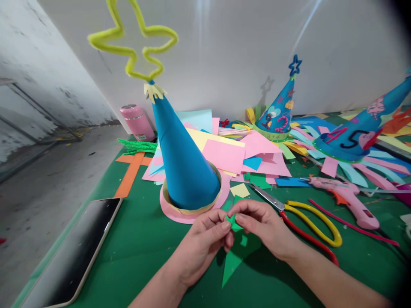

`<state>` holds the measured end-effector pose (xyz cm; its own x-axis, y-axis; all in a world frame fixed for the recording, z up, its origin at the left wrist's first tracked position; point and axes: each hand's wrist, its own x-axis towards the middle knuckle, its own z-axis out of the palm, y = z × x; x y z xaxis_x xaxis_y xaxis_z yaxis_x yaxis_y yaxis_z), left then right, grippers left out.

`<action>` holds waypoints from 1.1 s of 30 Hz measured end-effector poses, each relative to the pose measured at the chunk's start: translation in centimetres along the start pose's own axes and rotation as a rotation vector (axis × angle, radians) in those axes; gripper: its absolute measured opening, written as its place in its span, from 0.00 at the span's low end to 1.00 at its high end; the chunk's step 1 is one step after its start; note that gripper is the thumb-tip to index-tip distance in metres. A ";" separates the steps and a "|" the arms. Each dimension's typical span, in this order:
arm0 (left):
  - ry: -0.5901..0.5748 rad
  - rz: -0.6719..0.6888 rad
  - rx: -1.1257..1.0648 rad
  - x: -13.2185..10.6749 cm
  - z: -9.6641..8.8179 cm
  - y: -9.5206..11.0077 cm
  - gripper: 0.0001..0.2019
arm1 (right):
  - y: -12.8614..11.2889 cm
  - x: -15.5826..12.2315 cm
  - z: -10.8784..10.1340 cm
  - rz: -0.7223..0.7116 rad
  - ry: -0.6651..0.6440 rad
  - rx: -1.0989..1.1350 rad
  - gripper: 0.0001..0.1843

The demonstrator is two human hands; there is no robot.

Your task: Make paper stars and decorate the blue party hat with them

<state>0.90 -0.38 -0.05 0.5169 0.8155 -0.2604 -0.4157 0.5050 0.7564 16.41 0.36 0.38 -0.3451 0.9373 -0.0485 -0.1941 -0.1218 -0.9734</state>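
Where they meet low over the table (144,244), the left hand (205,241) and right hand (265,226) are both closed on a small green star (232,222), pinching it at the fingertips (other fingers curled in). A green scrap (236,259) lies just beneath. Beyond stands a blue cone (186,167), with scissors (308,222) to its right.

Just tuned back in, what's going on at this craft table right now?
The person's left hand and right hand pinch a small green paper piece between their fingertips, just in front of a plain blue cone hat. A larger green scrap lies on the green table beneath the hands. Scissors and a pink glue gun lie untouched to the right, and a phone lies at the left.
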 end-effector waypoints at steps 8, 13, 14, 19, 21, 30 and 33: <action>-0.037 -0.020 -0.094 0.1 -0.2 -0.1 0.05 | -0.4 -0.2 0.4 -0.068 -0.035 0.041 0.05; -0.055 -0.024 -0.087 0.1 -0.3 0.0 0.05 | -0.3 -0.1 0.3 -0.083 -0.037 0.019 0.05; -0.055 -0.023 -0.086 0.1 -0.2 0.0 0.05 | -0.3 -0.1 0.3 -0.079 -0.042 0.018 0.05; -0.058 -0.029 -0.084 0.1 -0.2 0.1 0.05 | -0.3 -0.1 0.2 -0.064 -0.043 0.016 0.05; -0.053 -0.024 -0.085 0.0 -0.2 0.1 0.05 | -0.3 -0.2 0.2 -0.057 -0.026 0.001 0.06; -0.052 -0.021 -0.092 0.1 -0.1 0.0 0.05 | -0.4 -0.1 0.4 -0.057 -0.013 -0.031 0.07; -0.042 -0.015 -0.105 0.2 -0.1 0.0 0.05 | -0.2 -0.1 0.2 -0.085 0.002 -0.111 0.07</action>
<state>0.87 -0.23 -0.18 0.5540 0.7959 -0.2443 -0.4827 0.5461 0.6846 16.28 0.19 0.67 -0.3299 0.9434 0.0348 -0.1199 -0.0054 -0.9928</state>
